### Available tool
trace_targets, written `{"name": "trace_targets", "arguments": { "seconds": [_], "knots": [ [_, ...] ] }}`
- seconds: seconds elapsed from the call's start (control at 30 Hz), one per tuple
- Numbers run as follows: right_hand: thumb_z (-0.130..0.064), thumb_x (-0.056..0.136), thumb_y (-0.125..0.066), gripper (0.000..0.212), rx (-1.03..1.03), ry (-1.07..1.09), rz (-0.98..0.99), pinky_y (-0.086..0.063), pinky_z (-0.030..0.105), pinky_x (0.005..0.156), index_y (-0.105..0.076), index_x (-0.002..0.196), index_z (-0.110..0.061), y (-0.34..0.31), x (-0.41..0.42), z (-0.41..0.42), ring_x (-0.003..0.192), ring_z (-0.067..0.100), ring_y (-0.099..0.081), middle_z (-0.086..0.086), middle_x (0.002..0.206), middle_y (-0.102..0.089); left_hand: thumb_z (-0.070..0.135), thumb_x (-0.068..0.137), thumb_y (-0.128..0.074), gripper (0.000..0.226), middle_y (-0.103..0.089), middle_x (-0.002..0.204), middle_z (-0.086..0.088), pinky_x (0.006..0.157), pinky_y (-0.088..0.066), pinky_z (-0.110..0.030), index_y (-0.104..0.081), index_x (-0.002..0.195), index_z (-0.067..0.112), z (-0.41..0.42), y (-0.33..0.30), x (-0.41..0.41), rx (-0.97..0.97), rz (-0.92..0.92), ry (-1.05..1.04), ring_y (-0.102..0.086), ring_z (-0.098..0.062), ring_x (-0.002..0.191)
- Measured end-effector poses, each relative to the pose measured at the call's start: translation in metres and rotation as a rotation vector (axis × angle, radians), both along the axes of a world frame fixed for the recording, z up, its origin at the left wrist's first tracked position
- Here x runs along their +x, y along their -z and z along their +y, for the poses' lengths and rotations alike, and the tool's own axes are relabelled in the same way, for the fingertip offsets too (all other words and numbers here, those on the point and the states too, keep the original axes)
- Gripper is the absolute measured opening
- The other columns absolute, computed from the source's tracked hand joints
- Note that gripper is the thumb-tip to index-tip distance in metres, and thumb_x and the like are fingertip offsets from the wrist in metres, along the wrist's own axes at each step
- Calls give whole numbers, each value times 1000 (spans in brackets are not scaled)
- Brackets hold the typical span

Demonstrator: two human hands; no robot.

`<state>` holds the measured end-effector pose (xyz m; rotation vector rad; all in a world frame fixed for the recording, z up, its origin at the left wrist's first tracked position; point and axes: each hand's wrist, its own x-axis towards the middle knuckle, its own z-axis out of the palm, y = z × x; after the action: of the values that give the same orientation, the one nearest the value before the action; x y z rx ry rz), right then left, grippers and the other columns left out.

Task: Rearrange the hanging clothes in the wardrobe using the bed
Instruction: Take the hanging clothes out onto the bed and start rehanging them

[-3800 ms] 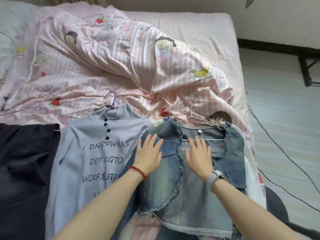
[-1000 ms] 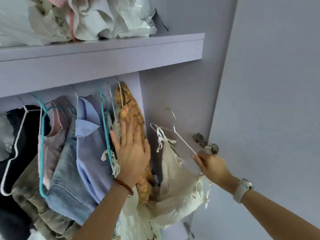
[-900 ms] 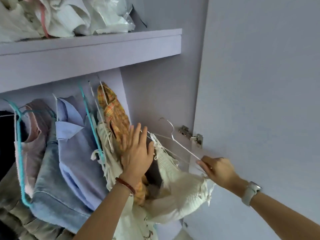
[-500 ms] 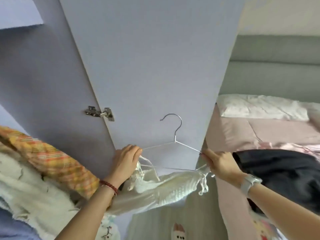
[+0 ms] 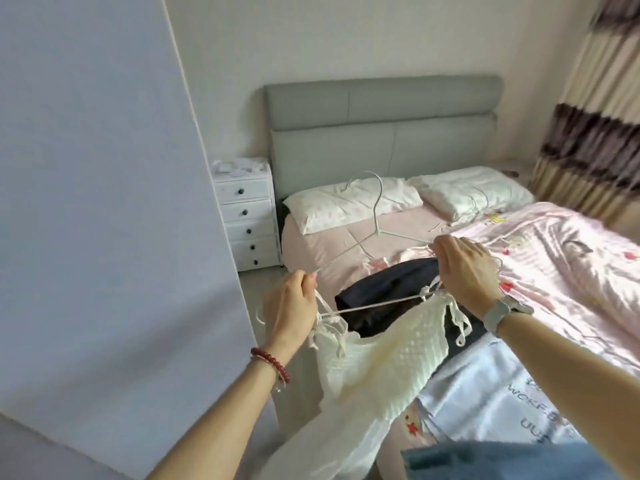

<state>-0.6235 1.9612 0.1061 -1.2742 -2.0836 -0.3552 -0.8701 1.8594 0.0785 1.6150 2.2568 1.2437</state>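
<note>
A cream knitted strappy top (image 5: 377, 362) hangs from a white wire hanger (image 5: 375, 223), held in the air over the near edge of the bed (image 5: 325, 251). My left hand (image 5: 292, 306) grips the hanger's left end together with the top's strap. My right hand (image 5: 465, 268) grips the hanger's right end. On the bed beyond lie a black garment (image 5: 384, 285), a light blue printed top (image 5: 502, 386) and a denim piece (image 5: 495, 460) at the bottom edge.
The open lilac wardrobe door (image 5: 104, 202) fills the left side, close to my left arm. A white drawer unit (image 5: 247, 220) stands beside the grey headboard (image 5: 381, 133). Two pillows (image 5: 349, 206) and a pink striped quilt (image 5: 561, 265) cover the bed. Curtains (image 5: 588, 126) hang at the right.
The cream top on its hanger has come off the wardrobe rail. My left hand left the hanging clothes and took the hanger's left end. I turned from the wardrobe to the bed.
</note>
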Motion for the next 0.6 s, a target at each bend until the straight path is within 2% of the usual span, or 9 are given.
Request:
{"name": "trace_targets", "arguments": {
  "seconds": [0.07, 0.1, 0.17, 0.23, 0.27, 0.33, 0.47, 0.53, 0.6],
  "knots": [
    [-36, 95, -40, 41, -47, 47, -60, -38, 29, 46, -56, 74, -3, 0, 20, 13, 58, 31, -61, 12, 62, -61, 28, 96, -41, 30, -65, 76, -9, 69, -43, -36, -53, 72, 14, 36, -4, 13, 4, -42, 13, -56, -26, 71],
    [-33, 94, -41, 38, -81, 80, -85, -34, 26, 44, -55, 74, -4, 0, 30, 23, 56, 30, -60, 11, 62, -61, 27, 96, -42, 31, -66, 80, -10, 78, -43, -40, -57, 74, 11, 57, -5, 19, -1, -41, 9, -57, -29, 77],
    [-34, 94, -41, 35, -139, 158, -142, -27, 24, 42, -54, 76, -6, 2, 43, 49, 52, 30, -59, 8, 59, -59, 27, 95, -43, 31, -68, 85, -10, 83, -36, -37, -61, 77, 9, 99, -7, 27, -1, 27, -46, -57, -29, 83],
    [-37, 95, -37, 36, -245, 179, -189, -32, 29, 43, -53, 82, -8, 5, 48, 78, 53, 31, -59, 7, 57, -58, 27, 95, -43, 31, -67, 88, -8, 86, -29, -35, -62, 78, 9, 138, -10, 31, -5, 140, -105, -55, -28, 87],
    [-38, 95, -37, 34, -310, 152, -149, -37, 31, 46, -54, 86, -9, 7, 48, 93, 55, 32, -59, 8, 58, -59, 27, 95, -43, 31, -67, 89, -8, 92, -27, -38, -63, 79, 9, 156, -12, 31, -11, 185, -125, -54, -28, 90],
    [-33, 95, -42, 29, -415, 56, 59, -39, 31, 49, -57, 91, -9, 9, 45, 121, 55, 30, -59, 9, 59, -62, 26, 95, -43, 31, -66, 93, -8, 106, -19, -44, -65, 83, 8, 192, -19, 31, -10, 219, -163, -54, -28, 96],
    [-22, 92, -51, 20, -416, -19, 428, -32, 29, 46, -61, 88, -5, -6, 16, 174, 42, 13, -42, 1, 49, -52, 24, 93, -46, 27, -62, 105, -8, 112, -8, -49, -67, 87, 7, 252, -49, 19, 92, 213, -238, -49, -25, 113],
    [-20, 92, -51, 22, -387, -51, 532, -34, 34, 50, -61, 86, -2, -24, -7, 201, 44, 19, -44, 5, 51, -54, 21, 92, -48, 23, -55, 123, -7, 110, -9, -52, -67, 91, 8, 279, -72, 7, 176, 161, -305, -38, -25, 129],
    [-21, 93, -49, 25, -363, -76, 607, -36, 37, 55, -60, 84, 0, -40, -31, 225, 56, 31, -52, 14, 61, -61, 19, 92, -47, 23, -41, 141, -8, 110, -9, -54, -62, 109, 11, 301, -93, -5, 228, 104, -338, -24, -27, 138]
  ]
}}
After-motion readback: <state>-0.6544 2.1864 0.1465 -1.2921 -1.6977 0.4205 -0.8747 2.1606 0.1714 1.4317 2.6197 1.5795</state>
